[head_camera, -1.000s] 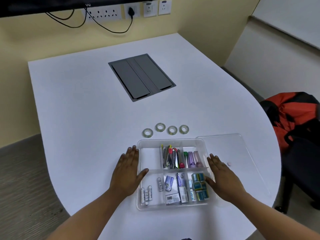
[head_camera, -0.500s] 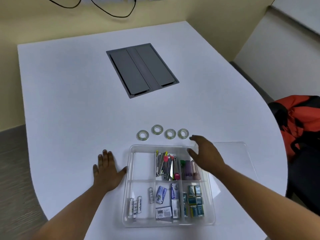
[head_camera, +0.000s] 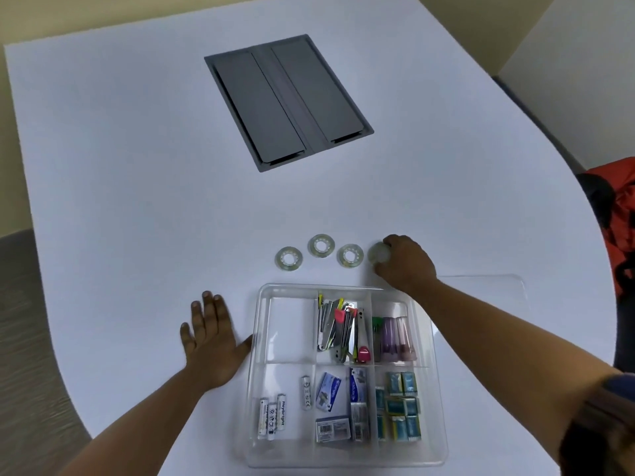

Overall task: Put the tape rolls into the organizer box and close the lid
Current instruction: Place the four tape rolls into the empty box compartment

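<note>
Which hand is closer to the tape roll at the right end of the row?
The right hand: its fingers are on that tape roll. The left hand lies flat on the table beside the box, well short of it.

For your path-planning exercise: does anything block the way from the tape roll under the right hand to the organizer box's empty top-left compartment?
Nothing visible does. The right hand grips the rightmost clear tape roll; the lidless clear plastic organizer box lies open.
</note>
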### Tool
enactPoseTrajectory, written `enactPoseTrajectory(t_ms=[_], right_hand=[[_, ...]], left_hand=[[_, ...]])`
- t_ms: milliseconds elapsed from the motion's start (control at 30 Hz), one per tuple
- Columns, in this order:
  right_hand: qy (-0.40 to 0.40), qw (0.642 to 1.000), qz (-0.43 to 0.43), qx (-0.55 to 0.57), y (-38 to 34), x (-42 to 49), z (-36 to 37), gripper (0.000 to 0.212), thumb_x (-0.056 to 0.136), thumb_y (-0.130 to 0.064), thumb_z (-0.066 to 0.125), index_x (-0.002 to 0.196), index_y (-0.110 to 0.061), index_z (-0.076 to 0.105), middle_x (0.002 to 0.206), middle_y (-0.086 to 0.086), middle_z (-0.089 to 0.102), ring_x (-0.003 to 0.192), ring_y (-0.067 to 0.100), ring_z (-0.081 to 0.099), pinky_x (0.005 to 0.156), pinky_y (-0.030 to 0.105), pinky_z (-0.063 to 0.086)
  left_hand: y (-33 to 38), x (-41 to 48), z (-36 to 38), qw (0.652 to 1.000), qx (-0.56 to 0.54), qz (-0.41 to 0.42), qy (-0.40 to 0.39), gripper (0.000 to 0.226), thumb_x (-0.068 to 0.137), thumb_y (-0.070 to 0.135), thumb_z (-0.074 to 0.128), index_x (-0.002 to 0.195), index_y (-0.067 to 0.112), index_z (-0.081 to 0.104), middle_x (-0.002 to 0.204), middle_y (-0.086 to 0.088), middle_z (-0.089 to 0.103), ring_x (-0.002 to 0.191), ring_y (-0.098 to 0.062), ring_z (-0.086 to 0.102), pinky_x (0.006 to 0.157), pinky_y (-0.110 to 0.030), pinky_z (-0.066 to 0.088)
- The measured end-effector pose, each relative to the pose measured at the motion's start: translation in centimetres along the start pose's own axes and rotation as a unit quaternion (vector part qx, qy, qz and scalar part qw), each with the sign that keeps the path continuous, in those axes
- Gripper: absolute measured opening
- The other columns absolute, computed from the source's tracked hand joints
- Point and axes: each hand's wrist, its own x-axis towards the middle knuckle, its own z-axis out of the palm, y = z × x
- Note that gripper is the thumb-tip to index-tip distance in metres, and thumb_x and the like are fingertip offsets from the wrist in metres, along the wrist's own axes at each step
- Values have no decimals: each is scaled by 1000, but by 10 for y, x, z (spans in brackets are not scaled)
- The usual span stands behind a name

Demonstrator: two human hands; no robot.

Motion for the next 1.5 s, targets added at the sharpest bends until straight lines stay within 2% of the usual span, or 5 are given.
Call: enactPoseTrajectory(t_ms=[233, 367, 733, 1233, 1500], right_hand=[[67, 992, 16, 105, -19, -16, -12, 55, 69, -33, 78, 117, -18, 56, 110, 2, 62, 93, 24, 63, 76, 36, 51], [54, 962, -185, 192, -48, -62, -14, 43, 77, -25, 75, 116, -27, 57, 112, -8, 62, 76, 7, 62, 74, 31, 51], [-105, 904, -372, -183, -104, -123, 38, 26, 81, -26, 66, 105, -18, 71, 131, 0, 58, 117, 24, 47, 91, 39, 39], [-161, 881, -366, -253, -99, -127, 58, 35, 78, -24, 57, 110, -16, 69, 132, 1, 60, 116, 26, 41, 95, 44, 30], [-75, 955, -284, 30, -93, -94, 21, 30, 81, -24, 64, 111, -23, 68, 122, 1, 66, 115, 19, 54, 96, 39, 48]], left_hand=[[2, -3, -4, 1000, 1, 3, -6, 100, 84, 69, 32, 131, 17, -39, 140, 2, -47, 140, -27, -32, 114, -54, -8], [3, -5, -8, 1000, -5, 7, -20, 98, 85, 68, 31, 130, 19, -41, 139, 2, -48, 138, -27, -35, 114, -54, -10], [4, -8, -11, 1000, -13, 7, -25, 98, 85, 70, 30, 129, 20, -43, 138, 1, -51, 137, -26, -37, 113, -53, -12], [4, -7, -11, 999, -11, 4, -31, 99, 84, 70, 31, 129, 21, -42, 136, 3, -52, 137, -26, -38, 113, -54, -12], [4, -7, -10, 999, -9, 6, -34, 98, 84, 69, 29, 128, 20, -44, 137, 2, -52, 135, -26, -40, 114, -54, -12]])
